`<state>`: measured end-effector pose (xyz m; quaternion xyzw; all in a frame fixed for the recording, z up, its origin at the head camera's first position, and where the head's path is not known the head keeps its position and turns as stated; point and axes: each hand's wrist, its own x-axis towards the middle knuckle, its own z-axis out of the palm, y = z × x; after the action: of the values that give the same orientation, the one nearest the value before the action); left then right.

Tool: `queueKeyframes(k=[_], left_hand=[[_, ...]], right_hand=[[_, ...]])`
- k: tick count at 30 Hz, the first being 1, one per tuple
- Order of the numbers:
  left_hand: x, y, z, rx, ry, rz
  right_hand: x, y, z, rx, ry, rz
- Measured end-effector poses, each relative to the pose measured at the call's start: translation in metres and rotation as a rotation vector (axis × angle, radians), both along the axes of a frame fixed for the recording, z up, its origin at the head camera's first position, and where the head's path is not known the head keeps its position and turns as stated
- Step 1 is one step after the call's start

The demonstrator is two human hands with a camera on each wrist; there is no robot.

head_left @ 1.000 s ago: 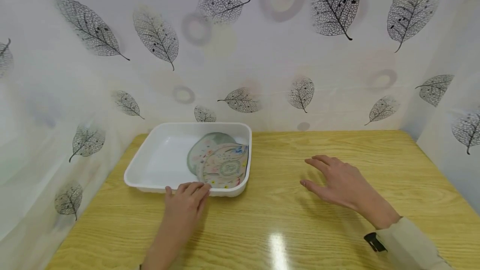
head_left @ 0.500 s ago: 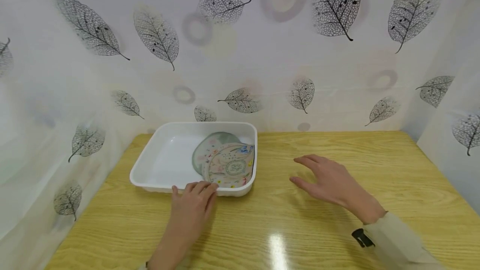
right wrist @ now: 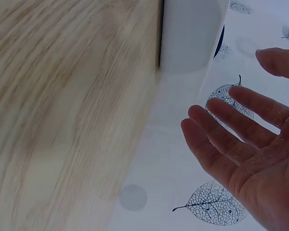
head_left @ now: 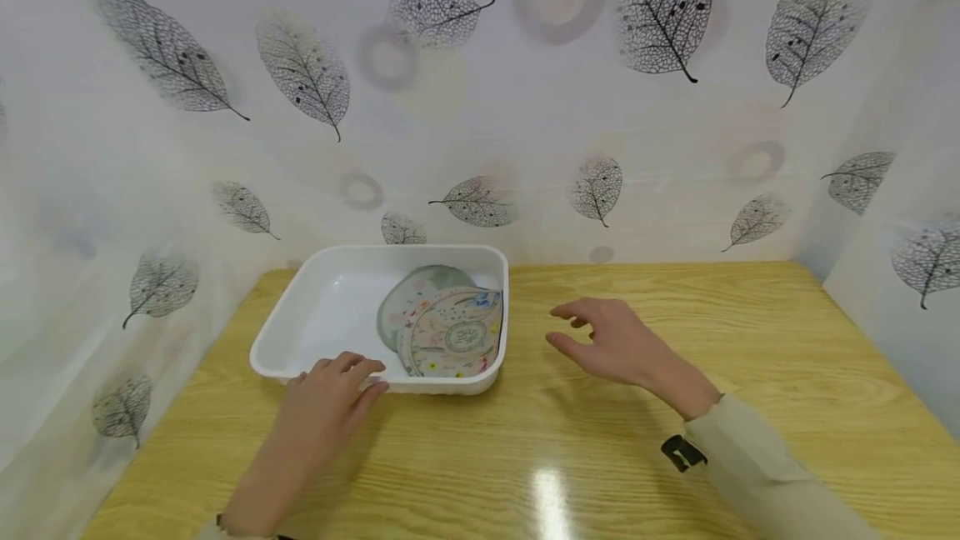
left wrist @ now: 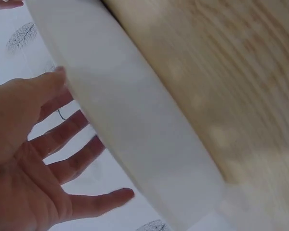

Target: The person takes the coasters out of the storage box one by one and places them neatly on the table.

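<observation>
A white plastic tray [head_left: 315, 332] sits on the wooden table at left of centre. In its right half lie two flat printed pieces: a pale green rounded one [head_left: 408, 298] underneath, and a beige floral one [head_left: 442, 336] with a round green emblem overlapping it. My left hand [head_left: 326, 402] is at the tray's front rim, fingers relaxed and spread over the edge; the left wrist view shows the fingertips right along that rim. To the right of the tray my right hand [head_left: 618, 344] hovers with loosely bent fingers, holding nothing. The right wrist view shows its bare palm facing the tray.
The yellow wood-grain table [head_left: 750, 332] extends to the right and front of the tray. A white curtain [head_left: 525, 107] printed with grey leaves closes off the back and both sides. The tray's back rim stands near the table's far edge.
My right hand has moved left, closer to the tray. The left hand has shifted left along the front rim. The tray has moved slightly right against the background.
</observation>
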<state>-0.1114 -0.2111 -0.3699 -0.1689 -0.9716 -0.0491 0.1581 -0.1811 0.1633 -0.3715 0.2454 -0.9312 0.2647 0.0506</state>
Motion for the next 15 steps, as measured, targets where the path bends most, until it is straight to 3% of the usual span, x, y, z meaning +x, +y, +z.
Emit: queueKeyframes(k=[7, 15], left_hand=[[0.0, -0.007, 0.0, 0.015, -0.029, -0.029], [-0.002, -0.008, 0.0, 0.031, -0.064, -0.008]], right_hand=[[-0.008, -0.013, -0.002, -0.055, -0.04, 0.013], [-0.016, -0.031, -0.002, -0.073, -0.048, 0.036]])
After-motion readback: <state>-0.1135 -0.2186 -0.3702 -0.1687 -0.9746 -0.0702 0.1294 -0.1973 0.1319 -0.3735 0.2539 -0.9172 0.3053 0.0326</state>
